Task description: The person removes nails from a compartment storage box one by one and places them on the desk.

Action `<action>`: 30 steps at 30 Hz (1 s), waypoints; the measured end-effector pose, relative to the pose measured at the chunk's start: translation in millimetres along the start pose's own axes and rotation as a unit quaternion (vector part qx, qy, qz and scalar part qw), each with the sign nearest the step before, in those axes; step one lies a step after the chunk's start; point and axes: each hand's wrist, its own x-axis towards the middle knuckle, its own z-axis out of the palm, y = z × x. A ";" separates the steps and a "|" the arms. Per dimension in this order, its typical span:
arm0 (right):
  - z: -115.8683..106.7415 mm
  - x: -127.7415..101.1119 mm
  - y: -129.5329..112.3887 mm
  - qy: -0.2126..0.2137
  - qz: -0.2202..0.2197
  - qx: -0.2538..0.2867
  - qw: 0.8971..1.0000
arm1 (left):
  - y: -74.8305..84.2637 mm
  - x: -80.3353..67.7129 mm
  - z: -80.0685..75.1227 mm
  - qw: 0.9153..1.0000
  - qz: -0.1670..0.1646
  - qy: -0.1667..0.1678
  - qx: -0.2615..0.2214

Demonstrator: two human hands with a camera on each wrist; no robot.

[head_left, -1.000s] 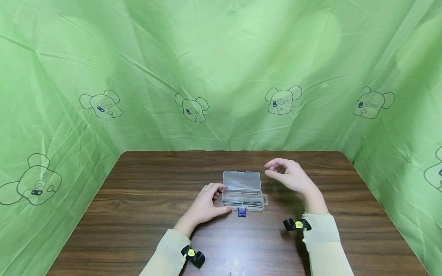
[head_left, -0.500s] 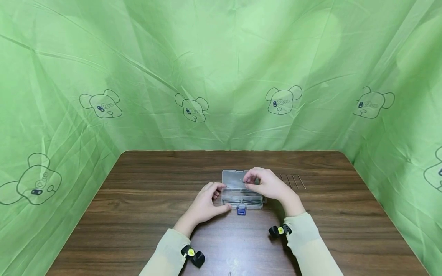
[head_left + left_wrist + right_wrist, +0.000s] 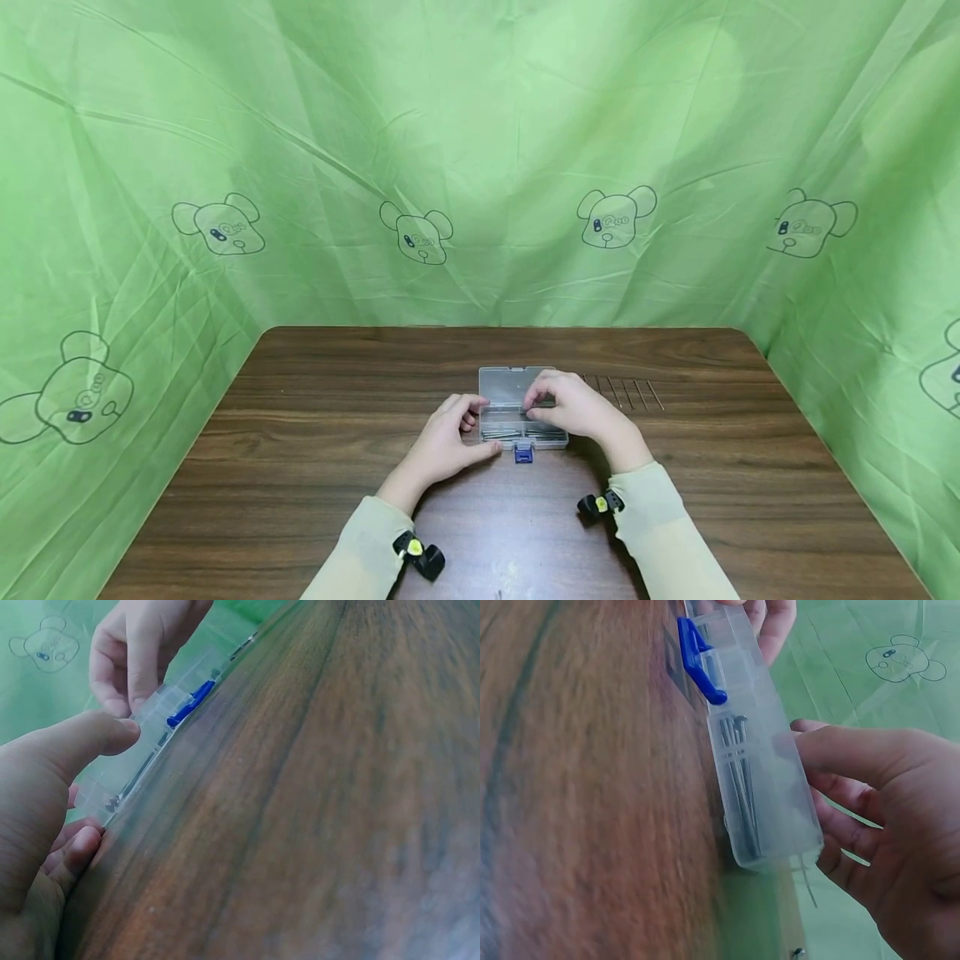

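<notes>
An open clear plastic compartment box (image 3: 525,427) lies on the table, its lid (image 3: 498,383) folded back and a blue latch (image 3: 523,455) in front. My left hand (image 3: 446,442) grips the box's left end, thumb at the front and fingers around the far side. Inside the front compartments lie several nails (image 3: 740,780). Over the back compartment my right hand (image 3: 573,408) has thumb and fingers drawn together; the box wall and hand hide whether a nail is between the fingertips.
Several nails (image 3: 640,394) lie in a spaced row on the brown wooden table (image 3: 315,467), right of the box. Green cloth (image 3: 510,167) printed with bear faces hangs around the table's back and sides.
My right hand has moved left from over the nail row to the back compartment, uncovering the row. The left hand stays on the box, which has shifted slightly away.
</notes>
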 end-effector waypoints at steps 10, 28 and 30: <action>0.0 -1.8 2.5 -0.002 -0.011 -0.044 0.999 | -3.0 0.5 1.4 1.000 0.006 0.001 0.007; 2.9 -0.6 -4.3 -0.013 -0.005 -0.107 0.994 | -2.9 0.3 1.8 1.000 -0.001 -0.004 0.009; 2.9 -0.3 -4.8 -0.017 0.001 -0.105 0.994 | -3.2 0.2 1.8 1.000 -0.003 -0.004 0.009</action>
